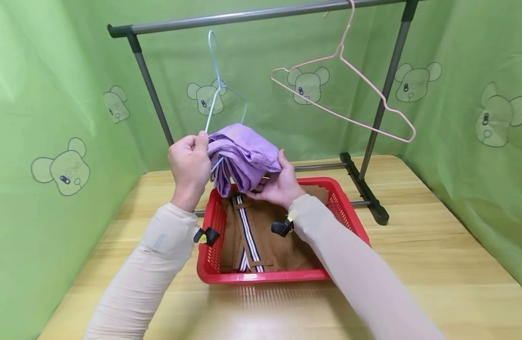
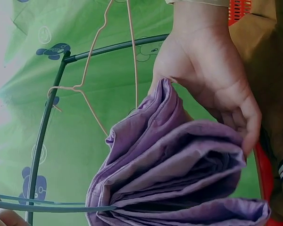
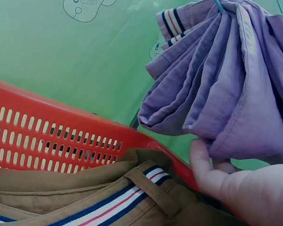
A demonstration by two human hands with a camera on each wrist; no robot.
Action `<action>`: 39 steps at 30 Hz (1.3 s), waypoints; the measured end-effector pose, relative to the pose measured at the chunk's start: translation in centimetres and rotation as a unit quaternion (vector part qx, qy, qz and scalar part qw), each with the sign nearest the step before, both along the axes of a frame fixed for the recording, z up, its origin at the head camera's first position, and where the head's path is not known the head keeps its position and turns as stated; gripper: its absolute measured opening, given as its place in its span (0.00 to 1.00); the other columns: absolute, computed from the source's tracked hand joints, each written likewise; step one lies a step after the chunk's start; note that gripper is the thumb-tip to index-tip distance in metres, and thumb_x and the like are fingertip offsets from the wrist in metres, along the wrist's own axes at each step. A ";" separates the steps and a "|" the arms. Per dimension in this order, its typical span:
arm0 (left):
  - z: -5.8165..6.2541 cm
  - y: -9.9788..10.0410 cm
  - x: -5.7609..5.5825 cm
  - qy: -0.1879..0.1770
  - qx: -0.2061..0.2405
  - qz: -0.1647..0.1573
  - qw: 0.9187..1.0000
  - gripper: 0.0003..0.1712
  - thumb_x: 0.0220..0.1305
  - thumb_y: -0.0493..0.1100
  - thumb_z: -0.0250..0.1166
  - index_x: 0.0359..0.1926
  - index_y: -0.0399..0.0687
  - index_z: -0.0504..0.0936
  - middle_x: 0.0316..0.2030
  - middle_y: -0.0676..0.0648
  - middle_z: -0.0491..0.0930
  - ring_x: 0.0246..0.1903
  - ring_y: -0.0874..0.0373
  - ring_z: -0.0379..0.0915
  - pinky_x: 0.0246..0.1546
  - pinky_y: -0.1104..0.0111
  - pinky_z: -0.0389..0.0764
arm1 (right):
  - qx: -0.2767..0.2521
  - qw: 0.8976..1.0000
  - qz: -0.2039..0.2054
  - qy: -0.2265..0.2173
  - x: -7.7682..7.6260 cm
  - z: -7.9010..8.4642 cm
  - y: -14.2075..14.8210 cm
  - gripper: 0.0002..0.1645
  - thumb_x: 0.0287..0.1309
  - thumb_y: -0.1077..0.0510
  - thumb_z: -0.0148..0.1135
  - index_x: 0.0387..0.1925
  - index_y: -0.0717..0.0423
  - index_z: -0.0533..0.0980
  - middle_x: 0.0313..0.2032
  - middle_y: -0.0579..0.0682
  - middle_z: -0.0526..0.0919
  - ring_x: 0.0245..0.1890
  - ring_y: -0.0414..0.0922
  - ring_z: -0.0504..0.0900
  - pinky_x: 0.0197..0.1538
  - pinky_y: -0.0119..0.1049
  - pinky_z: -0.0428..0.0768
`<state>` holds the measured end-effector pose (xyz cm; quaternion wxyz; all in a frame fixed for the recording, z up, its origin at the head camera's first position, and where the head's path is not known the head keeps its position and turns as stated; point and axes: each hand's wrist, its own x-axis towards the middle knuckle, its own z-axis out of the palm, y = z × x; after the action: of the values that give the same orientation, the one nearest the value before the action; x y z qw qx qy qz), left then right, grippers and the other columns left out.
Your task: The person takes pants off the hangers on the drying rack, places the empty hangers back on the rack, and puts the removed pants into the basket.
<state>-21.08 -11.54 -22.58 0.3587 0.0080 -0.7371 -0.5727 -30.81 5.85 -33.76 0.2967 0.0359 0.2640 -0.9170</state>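
Folded purple trousers (image 1: 243, 151) hang in thick pleats over the lower bar of a light blue wire hanger (image 1: 218, 89). My left hand (image 1: 189, 165) grips the hanger's left side, thumb up, beside the cloth. At the trousers' right end, my right hand (image 1: 279, 186) holds the folds, thumb at the side and fingers underneath. The right wrist view shows a striped band (image 3: 174, 22) on the purple cloth and fingertips under its lower edge. In the left wrist view the blue bar (image 2: 52, 207) enters the pleats; the left hand is mostly out of frame there.
Below the hands, a red plastic basket (image 1: 282, 277) holds brown trousers (image 1: 282, 236) with a striped belt (image 1: 249, 231). A grey clothes rack (image 1: 243, 18) spans the back, with a pink hanger (image 1: 343, 115) on its right. Green curtains (image 1: 31, 113) enclose the wooden table (image 1: 435, 264).
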 end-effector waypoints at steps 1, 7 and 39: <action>0.0 -0.1 0.0 -0.001 -0.001 -0.001 1.000 0.19 0.68 0.42 0.60 0.22 0.32 0.80 0.14 0.54 0.69 0.16 0.64 0.59 0.17 0.71 0.61 | 0.003 1.000 0.001 0.000 0.0 0.0 0.0 0.41 0.57 0.21 0.45 0.64 0.38 0.66 0.66 0.58 0.61 0.63 0.58 0.61 0.58 0.57 0.65; -0.2 -0.2 0.0 0.001 -0.008 -0.003 1.000 0.20 0.68 0.41 0.60 0.22 0.32 0.80 0.13 0.54 0.68 0.16 0.63 0.60 0.17 0.71 0.62 | 0.033 0.999 0.012 0.020 -0.2 0.3 0.2 0.25 0.63 0.32 0.49 0.51 0.41 0.72 0.55 0.51 0.73 0.53 0.51 0.69 0.45 0.43 0.67; -0.9 -0.8 -0.1 -0.016 -0.035 0.004 0.999 0.21 0.68 0.43 0.59 0.19 0.39 0.79 0.13 0.53 0.69 0.17 0.61 0.61 0.19 0.69 0.62 | -0.106 0.992 -0.054 0.051 -0.2 3.3 0.1 0.12 0.62 0.67 0.43 0.48 0.64 0.64 0.44 0.62 0.79 0.42 0.55 0.83 0.45 0.46 0.83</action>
<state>-21.16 -12.31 -23.53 0.3490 0.0077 -0.7624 -0.5449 -30.99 5.94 -30.42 0.2355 -0.0282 0.1779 -0.9550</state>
